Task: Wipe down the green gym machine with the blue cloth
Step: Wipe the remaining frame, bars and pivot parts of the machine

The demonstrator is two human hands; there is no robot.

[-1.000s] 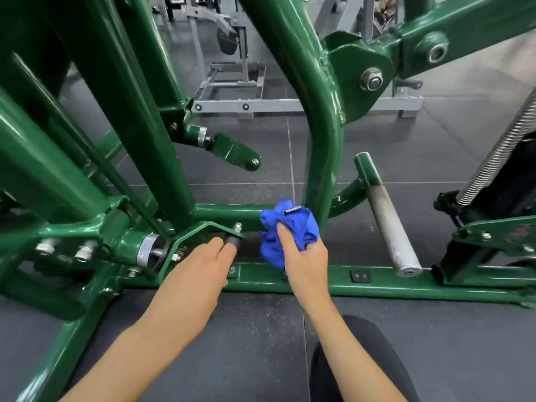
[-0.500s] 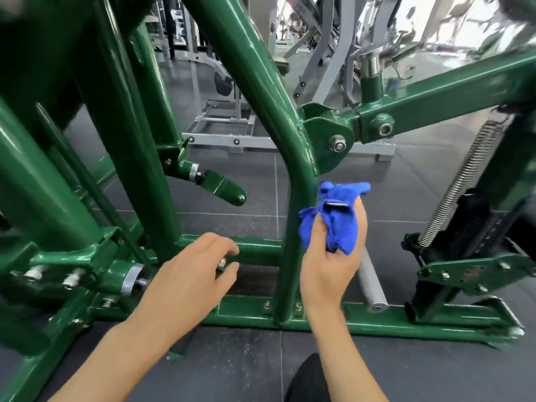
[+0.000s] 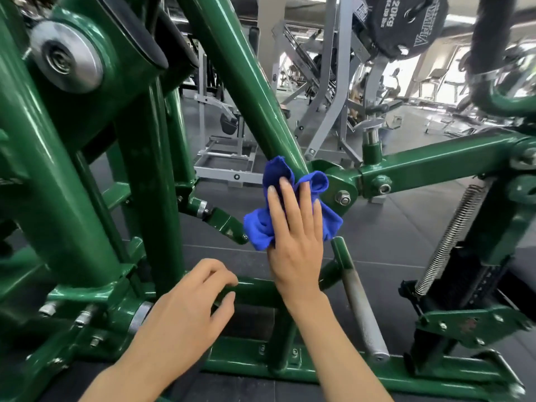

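The green gym machine (image 3: 240,68) fills the view with thick painted tubes, bolted joints and a low base rail. A slanted tube runs down from the top centre to a bolted pivot joint (image 3: 342,195). My right hand (image 3: 295,242) presses the crumpled blue cloth (image 3: 261,227) flat against this tube just left of the joint, fingers spread over it. My left hand (image 3: 188,311) hovers lower, fingers loosely curled and holding nothing, close to a horizontal green crossbar (image 3: 255,288).
A knurled steel peg (image 3: 362,311) juts toward me right of my forearm. A coil spring (image 3: 446,239) and black block stand at right. Grey machines (image 3: 229,158) and a black weight plate (image 3: 403,21) are behind. Dark rubber floor lies beneath.
My right hand rose with the cloth from the low crossbar up the bent tube to the pivot joint and now lies flat on it. My left hand lifted off the lower bracket.
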